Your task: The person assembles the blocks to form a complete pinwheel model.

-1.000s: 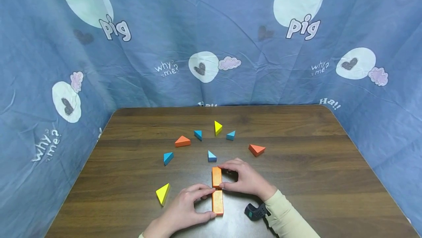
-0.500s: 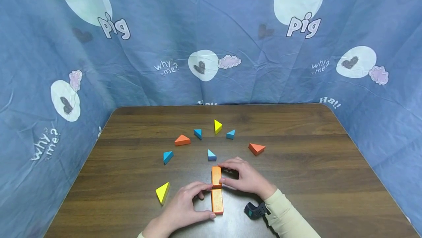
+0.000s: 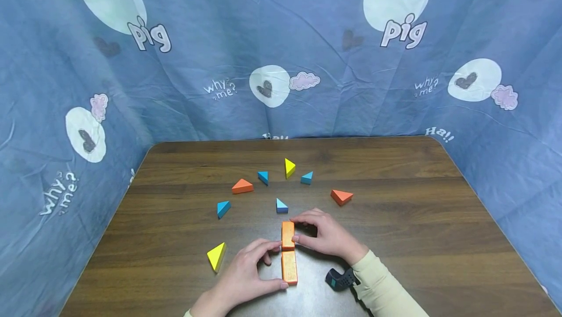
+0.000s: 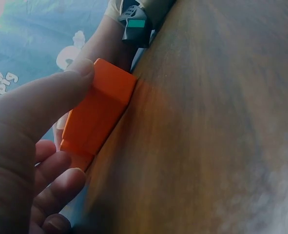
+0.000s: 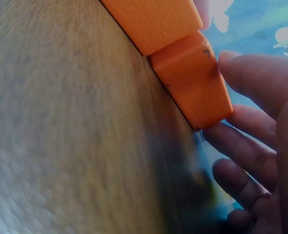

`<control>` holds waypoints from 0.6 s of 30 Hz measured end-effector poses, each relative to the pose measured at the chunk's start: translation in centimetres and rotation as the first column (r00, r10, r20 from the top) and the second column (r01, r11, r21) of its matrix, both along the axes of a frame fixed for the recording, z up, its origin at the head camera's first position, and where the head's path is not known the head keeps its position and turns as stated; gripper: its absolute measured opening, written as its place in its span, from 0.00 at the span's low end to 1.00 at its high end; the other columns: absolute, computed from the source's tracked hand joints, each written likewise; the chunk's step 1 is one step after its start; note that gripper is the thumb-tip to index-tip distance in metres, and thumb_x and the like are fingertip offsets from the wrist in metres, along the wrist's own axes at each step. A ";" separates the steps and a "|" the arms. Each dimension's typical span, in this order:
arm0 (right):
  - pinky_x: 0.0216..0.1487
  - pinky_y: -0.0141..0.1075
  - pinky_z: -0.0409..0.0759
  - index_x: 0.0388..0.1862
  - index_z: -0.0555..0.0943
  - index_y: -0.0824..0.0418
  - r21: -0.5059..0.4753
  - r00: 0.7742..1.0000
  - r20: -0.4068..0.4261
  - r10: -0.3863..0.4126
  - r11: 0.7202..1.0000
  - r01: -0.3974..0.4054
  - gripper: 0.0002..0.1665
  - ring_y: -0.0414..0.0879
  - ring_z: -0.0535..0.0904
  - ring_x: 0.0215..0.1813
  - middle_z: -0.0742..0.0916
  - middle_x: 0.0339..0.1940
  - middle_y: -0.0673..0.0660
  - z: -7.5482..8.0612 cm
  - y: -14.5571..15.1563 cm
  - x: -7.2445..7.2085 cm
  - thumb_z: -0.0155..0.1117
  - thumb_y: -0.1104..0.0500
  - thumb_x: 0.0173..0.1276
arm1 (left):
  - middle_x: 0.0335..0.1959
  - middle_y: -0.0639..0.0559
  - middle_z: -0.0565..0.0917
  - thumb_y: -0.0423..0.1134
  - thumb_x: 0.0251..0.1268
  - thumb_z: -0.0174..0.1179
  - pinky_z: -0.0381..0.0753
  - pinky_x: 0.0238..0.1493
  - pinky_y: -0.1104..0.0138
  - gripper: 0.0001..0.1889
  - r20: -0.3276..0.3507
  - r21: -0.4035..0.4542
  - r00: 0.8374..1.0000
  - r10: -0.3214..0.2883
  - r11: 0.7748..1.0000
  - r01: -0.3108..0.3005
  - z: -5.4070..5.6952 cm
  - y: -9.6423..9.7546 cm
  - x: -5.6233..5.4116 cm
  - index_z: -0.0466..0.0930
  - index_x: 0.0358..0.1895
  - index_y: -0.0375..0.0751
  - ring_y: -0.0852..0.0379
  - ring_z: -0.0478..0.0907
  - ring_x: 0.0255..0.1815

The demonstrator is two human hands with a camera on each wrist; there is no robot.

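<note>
Two orange rectangular blocks lie end to end in the head view, the far block (image 3: 288,235) and the near block (image 3: 289,267). My left hand (image 3: 248,270) spans the near block, its thumb at the near end and index fingertip by the seam, on the left side. In the left wrist view the thumb presses the orange end face (image 4: 112,80). My right hand (image 3: 329,236) holds the far block between a thumb on its right edge and a forefinger at its far end. The right wrist view shows that block (image 5: 195,83) meeting the other, slightly offset.
Several triangular blocks lie beyond the hands, among them a light blue one (image 3: 281,206), a red-orange one (image 3: 341,197) and a yellow one (image 3: 290,168). Another yellow triangle (image 3: 216,256) lies left of my left hand. A black wrist device (image 3: 340,279) is at the right sleeve.
My left forefinger has shifted from over the seam to the left side of the blocks. The right thumb has slid slightly away along the far block. The two blocks look closer together.
</note>
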State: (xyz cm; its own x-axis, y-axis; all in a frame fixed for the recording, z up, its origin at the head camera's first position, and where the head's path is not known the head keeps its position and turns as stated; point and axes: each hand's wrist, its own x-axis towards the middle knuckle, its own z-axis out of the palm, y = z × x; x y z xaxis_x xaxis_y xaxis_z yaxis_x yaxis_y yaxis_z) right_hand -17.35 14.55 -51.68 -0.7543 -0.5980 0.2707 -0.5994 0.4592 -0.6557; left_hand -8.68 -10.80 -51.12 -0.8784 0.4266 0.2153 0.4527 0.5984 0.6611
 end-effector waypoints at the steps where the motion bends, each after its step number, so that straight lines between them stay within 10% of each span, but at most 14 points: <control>1: 0.57 0.38 0.75 0.57 0.83 0.49 0.002 1.000 0.000 0.001 1.000 -0.001 0.27 0.36 0.76 0.56 0.84 0.52 0.39 0.0 0.0 0.0 0.67 0.38 0.65 | 0.41 0.66 0.76 0.68 0.43 0.72 0.74 0.39 0.70 0.39 -0.002 0.002 1.000 -0.002 1.000 0.002 0.0 0.0 0.0 0.80 0.59 0.52 0.70 0.73 0.37; 18: 0.56 0.38 0.75 0.58 0.83 0.48 0.031 0.999 0.032 0.007 0.999 -0.008 0.26 0.35 0.75 0.55 0.83 0.51 0.37 0.3 0.0 0.1 0.66 0.38 0.66 | 0.51 0.63 0.79 0.65 0.46 0.73 0.77 0.41 0.71 0.37 -0.088 0.045 0.995 -0.049 0.998 0.053 -0.6 -0.1 -0.1 0.82 0.58 0.47 0.71 0.75 0.36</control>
State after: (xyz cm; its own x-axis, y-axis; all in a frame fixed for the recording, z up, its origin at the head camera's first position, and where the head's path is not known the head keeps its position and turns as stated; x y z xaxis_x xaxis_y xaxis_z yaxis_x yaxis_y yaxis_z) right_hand -17.22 14.51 -51.36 -0.7576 -0.6119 0.2272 -0.5818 0.4753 -0.6600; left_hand -8.81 -10.94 -51.71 -0.8327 0.4581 0.3109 0.5389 0.5417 0.6452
